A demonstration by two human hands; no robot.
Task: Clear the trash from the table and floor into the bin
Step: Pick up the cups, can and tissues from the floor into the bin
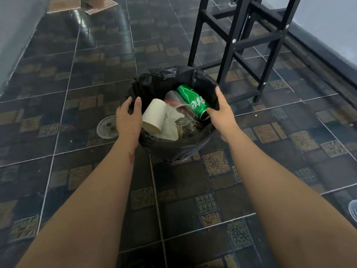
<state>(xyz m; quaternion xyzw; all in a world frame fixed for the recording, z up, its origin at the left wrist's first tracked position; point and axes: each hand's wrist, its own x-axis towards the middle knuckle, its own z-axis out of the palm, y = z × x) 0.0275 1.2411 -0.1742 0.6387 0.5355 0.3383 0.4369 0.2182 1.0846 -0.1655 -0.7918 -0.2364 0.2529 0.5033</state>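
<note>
A black bin (179,151) lined with a black bag stands on the tiled floor in the middle of the view. Inside lie a green soda can (193,101), a cream paper cup (154,118), clear plastic cups (183,115) and crumpled white paper (170,128). My left hand (128,118) rests on the bin's left rim with fingers curled over the bag's edge. My right hand (222,111) grips the right rim, its thumb beside the can's end.
Black metal table legs (231,43) stand just behind and right of the bin. A round floor drain (107,127) lies left of the bin. A clear plastic item (353,210) shows at the right edge. Cardboard pieces (81,4) lie far back left. Grey walls run along both sides.
</note>
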